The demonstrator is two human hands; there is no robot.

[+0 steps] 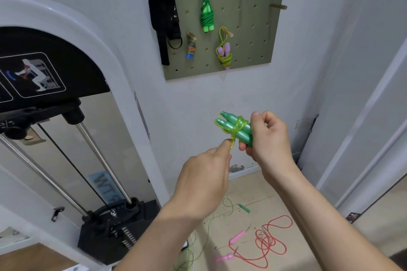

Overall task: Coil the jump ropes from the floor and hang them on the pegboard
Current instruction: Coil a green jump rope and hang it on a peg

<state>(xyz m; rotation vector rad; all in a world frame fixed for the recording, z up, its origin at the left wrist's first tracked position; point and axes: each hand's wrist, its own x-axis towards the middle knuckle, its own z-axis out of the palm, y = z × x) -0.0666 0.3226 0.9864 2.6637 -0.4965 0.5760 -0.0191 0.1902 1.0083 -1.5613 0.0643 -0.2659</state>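
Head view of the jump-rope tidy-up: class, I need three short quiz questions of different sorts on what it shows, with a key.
1. True or false: the right hand grips the pair of green plastic handles.
2. Choose one: the red jump rope with pink handles is A) lying on the tan floor, B) hanging on the pegboard, C) draped over the exercise machine.
3. Short answer: which hand pinches the translucent yellow-green cord wrapped round those handles?

Key: 1 true; 2 A; 3 the left hand.
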